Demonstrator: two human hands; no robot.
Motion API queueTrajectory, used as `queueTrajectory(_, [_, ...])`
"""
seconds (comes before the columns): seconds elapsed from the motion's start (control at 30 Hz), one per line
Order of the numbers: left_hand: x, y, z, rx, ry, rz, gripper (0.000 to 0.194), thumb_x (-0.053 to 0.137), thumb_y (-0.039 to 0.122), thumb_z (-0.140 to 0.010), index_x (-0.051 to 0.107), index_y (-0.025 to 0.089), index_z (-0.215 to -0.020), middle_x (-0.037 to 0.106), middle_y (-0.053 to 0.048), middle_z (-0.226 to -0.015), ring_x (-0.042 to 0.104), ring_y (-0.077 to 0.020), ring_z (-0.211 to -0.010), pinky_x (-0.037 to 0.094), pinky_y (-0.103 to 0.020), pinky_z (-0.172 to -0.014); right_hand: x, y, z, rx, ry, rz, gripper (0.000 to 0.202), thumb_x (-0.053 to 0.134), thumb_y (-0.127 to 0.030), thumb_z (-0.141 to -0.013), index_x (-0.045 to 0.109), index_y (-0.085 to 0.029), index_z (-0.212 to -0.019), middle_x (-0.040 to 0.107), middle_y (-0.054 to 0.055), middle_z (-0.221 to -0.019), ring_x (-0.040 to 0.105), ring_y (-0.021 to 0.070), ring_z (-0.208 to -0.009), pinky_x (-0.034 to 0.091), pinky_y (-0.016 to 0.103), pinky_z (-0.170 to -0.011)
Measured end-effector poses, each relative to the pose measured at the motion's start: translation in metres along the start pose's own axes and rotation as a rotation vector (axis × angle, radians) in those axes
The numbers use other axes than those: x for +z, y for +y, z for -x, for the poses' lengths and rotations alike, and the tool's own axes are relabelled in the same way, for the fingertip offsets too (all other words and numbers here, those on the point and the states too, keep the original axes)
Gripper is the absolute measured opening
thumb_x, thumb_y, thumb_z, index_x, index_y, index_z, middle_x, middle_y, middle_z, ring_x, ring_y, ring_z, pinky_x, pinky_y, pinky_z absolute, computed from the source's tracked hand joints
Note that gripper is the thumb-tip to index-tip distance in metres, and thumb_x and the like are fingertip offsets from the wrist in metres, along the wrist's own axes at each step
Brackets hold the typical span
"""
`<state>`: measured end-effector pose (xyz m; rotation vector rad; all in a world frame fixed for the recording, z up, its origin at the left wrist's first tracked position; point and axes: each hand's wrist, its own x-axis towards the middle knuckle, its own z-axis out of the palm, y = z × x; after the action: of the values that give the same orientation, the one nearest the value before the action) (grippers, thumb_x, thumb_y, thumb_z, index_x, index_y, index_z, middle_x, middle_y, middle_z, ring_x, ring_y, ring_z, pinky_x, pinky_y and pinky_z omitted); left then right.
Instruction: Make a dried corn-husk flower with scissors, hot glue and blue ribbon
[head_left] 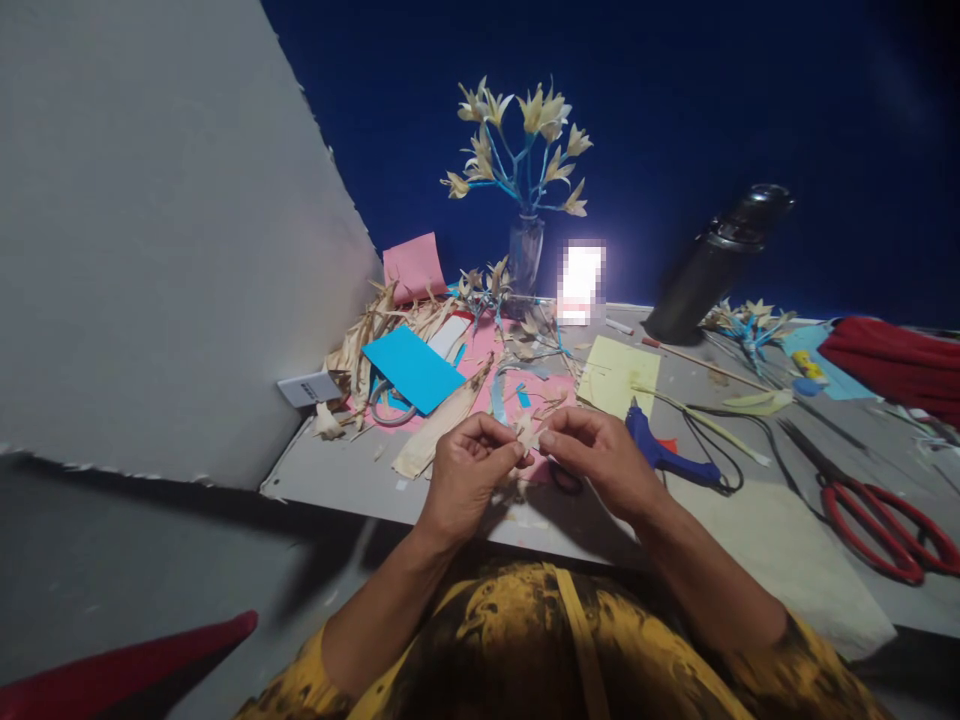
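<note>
Close to the table's front edge, my left hand (471, 478) pinches a small pale husk flower (526, 430) between thumb and fingertips. My right hand (600, 455) is closed at the flower's other side, thumb and finger pressed on its petals. Beneath and behind the hands lie pink paper (551, 390) and husk scraps. A long dried corn husk (442, 430) rests just left of my left hand. Past my right hand sits a blue glue gun (667, 450). Finished-looking husk flowers on blue stems (517, 150) stand in a glass bottle (526, 250) at the back.
Red-handled scissors (877, 520) lie at the right, with a dark flask (712, 270) behind. Blue card (414, 368), yellow paper (621, 375) and a husk pile (367, 330) cover the middle and left. A bright, blurred-out patch (583, 280) stands by the blue wall.
</note>
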<state>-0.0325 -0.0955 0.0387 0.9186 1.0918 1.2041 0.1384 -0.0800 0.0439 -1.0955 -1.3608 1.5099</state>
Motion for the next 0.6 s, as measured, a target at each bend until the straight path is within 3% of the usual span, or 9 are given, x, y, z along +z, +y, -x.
queueTrajectory(0.2, [0.003,0.001,0.001,0.035,-0.01,-0.031,0.02,0.081,0.023,-0.068,0.063,0.015,-0.071,0.071,-0.002,-0.064,0.064,-0.0127,-0.058,0.05,-0.022,-0.058,0.008,0.01,0.004,-0.042,0.083,-0.014,0.032,0.078,-0.046,-0.077,0.064,-0.017,-0.072,0.058,-0.003,-0.059,0.042,0.0082,-0.048,0.031,0.021,-0.044])
queueTrajectory(0.43, [0.004,-0.004,0.001,0.057,-0.028,-0.033,0.019,0.082,0.024,-0.069,0.065,0.015,-0.072,0.071,-0.002,-0.066,0.065,-0.0132,-0.06,0.051,-0.023,-0.058,0.011,0.009,0.005,-0.051,0.091,-0.068,0.026,0.074,-0.037,-0.079,0.062,-0.018,-0.067,0.054,-0.004,-0.055,0.041,0.0083,-0.047,0.031,0.022,-0.045])
queueTrajectory(0.6, [0.005,-0.008,0.0,0.014,0.003,0.119,0.025,0.086,0.026,-0.068,0.064,0.015,-0.074,0.071,-0.002,-0.07,0.065,-0.0126,-0.063,0.053,-0.023,-0.062,0.013,0.013,0.005,-0.059,0.18,-0.064,0.026,0.072,-0.035,-0.078,0.059,-0.019,-0.063,0.049,-0.006,-0.052,0.038,0.0081,-0.045,0.029,0.022,-0.044])
